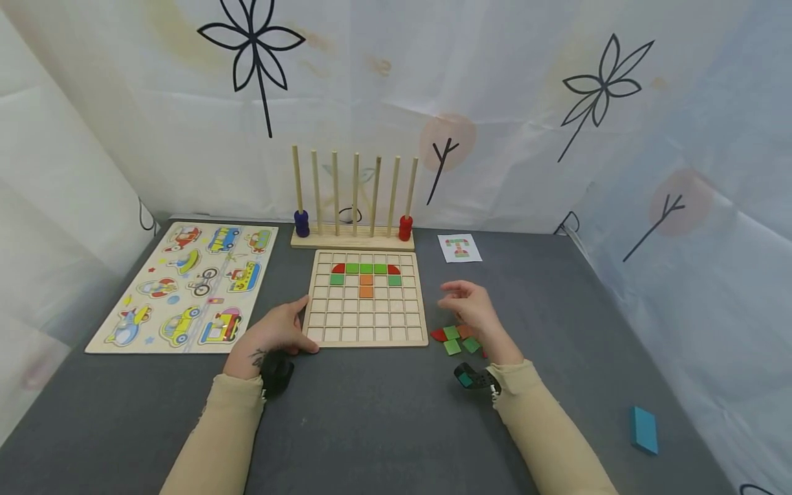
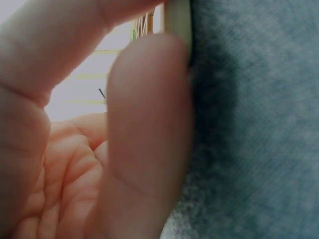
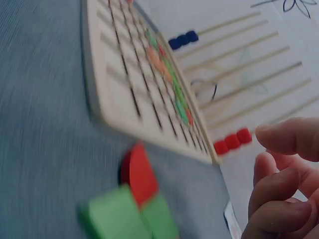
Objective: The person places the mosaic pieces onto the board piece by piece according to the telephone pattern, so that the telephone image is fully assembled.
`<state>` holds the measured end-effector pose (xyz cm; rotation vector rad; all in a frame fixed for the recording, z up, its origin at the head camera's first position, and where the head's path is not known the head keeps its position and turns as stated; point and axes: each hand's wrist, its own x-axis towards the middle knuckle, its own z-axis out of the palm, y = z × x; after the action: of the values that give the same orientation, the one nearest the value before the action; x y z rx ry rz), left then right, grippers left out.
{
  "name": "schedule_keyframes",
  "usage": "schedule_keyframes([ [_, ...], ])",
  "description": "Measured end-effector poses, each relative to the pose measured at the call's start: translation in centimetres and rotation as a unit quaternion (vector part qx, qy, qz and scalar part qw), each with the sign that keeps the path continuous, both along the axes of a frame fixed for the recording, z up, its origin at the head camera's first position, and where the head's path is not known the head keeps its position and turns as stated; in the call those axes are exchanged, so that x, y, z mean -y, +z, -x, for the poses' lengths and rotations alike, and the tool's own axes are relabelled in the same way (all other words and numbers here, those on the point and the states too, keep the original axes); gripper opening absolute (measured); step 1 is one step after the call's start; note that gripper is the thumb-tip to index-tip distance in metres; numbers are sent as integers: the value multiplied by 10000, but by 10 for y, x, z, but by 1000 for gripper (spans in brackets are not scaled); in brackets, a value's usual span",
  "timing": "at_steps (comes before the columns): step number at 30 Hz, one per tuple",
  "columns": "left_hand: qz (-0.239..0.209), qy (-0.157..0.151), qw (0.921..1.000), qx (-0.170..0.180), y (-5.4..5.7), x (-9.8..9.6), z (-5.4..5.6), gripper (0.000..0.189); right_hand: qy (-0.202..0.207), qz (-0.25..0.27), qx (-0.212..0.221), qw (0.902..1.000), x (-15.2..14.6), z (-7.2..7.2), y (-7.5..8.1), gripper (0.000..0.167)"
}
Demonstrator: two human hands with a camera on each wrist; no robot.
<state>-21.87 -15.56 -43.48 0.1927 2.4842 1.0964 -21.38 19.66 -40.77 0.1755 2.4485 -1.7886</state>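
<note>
A wooden grid board (image 1: 337,320) lies in front of the person. Red, green and orange tiles (image 1: 366,269) fill a row near its far edge, with a few more below. At the board's near left corner the left hand (image 1: 275,332) holds on, thumb along the near edge and a finger at the left side. In the left wrist view the thumb (image 2: 149,109) hides most of the board. Above a small pile of loose tiles (image 1: 452,347), right of the board, hovers the right hand (image 1: 473,309). Its fingers are loosely bent, with nothing visible between them.
Behind the board stands a wooden peg rack (image 1: 353,240) with blue beads (image 1: 301,223) and red beads (image 1: 405,228). A vehicle puzzle board (image 1: 155,323) lies left. A pattern card (image 1: 460,248) sits at the back right, a blue block (image 1: 644,430) near the right edge.
</note>
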Motion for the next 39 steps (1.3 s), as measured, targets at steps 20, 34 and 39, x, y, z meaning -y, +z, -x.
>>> schedule_keyframes([
  [20,88,-4,9999,-58,0,-1,0,108,1175,-1639,630,9774,-65,-12,-19,42],
  [34,127,12,9999,-32,1,-3,-1,107,1485,-2043,447,9665,-63,-7,-19,28],
  [39,118,26,9999,-17,1,-3,-1,107,1388,-2140,454,9658,-61,-7,-15,21],
])
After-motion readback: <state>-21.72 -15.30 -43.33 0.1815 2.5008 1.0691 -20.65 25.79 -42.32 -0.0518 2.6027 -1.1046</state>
